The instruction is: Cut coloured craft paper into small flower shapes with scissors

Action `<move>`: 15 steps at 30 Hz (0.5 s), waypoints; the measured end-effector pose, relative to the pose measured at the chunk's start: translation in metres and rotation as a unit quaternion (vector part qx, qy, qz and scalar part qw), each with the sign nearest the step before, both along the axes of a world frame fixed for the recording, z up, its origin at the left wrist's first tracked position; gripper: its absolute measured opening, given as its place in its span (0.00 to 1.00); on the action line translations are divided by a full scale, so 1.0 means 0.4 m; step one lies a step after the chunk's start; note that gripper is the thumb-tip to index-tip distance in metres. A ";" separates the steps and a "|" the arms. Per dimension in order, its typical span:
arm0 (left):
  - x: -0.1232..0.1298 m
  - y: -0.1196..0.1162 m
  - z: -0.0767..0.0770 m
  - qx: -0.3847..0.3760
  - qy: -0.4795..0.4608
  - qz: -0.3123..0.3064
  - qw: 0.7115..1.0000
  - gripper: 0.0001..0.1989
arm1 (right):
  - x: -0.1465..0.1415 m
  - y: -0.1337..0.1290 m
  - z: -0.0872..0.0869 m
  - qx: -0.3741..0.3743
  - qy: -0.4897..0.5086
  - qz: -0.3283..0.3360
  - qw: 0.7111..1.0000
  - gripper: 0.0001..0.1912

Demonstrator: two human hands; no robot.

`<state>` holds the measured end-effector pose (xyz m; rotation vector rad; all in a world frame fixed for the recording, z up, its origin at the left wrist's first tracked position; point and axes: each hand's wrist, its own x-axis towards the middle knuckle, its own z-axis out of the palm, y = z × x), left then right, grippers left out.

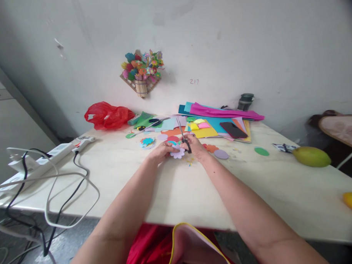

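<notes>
My left hand [163,151] pinches a lilac paper flower [178,152] with a scalloped edge, low over the table. Black-handled scissors [187,146] are in my right hand [195,147], fingers closed about the handles and blades pointing up and away from me. The scissors are right beside the flower; whether they touch it I cannot tell. Small yellow paper scraps [190,160] lie just below. Behind my hands are a red paper circle [172,139] and orange paper [176,132]. To the right lie orange paper flowers [211,148] and a lilac circle [221,154].
Left: a power strip [39,167] with loose cables, a red plastic bag [108,116], blue flower cutouts [147,141], a second pair of scissors [156,122]. Behind: coloured sheets [210,131], a phone [233,130], a dark cup [246,101]. Right: a green circle [262,151], a green-yellow fruit [312,156].
</notes>
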<state>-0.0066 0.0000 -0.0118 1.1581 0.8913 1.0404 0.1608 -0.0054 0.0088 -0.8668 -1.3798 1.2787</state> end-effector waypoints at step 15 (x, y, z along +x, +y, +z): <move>-0.007 0.014 0.002 0.032 -0.075 0.098 0.992 0.14 | -0.034 -0.013 -0.002 -0.054 0.012 -0.059 0.997 0.19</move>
